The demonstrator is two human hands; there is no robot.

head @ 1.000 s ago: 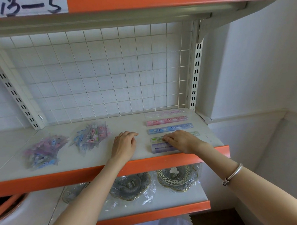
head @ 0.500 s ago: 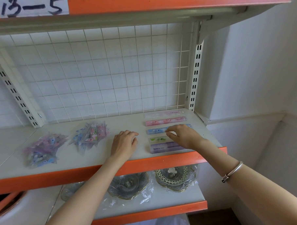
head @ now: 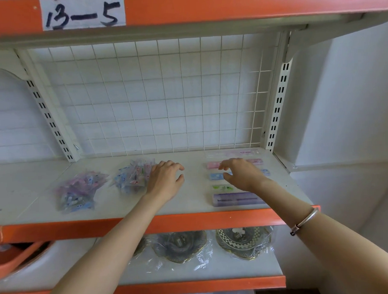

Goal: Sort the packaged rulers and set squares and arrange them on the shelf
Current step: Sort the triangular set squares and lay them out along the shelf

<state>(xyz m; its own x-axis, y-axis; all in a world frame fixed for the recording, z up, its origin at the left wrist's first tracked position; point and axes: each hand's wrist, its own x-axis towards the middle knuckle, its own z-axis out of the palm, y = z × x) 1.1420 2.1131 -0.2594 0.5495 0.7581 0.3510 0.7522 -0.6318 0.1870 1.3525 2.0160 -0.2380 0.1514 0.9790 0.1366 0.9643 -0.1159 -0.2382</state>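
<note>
Right grip (head: 243,173) is open, fingers spread and loose, holding nothing. It's over the blue ruler (head: 215,176), with the pink ruler (head: 212,165) by the fingertips toward 12 o'clock. Left grip (head: 165,181) is empty too, loosely curled on the shelf (head: 197,200), with a pile of set squares (head: 132,177) right beside it at 9. The rulers all lie long axis 9-to-3, so I'd say the right one's nearer. They're flat strips in glossy clear sleeves, probably slippery. The purple ruler (head: 237,198) sits at 6.
</note>
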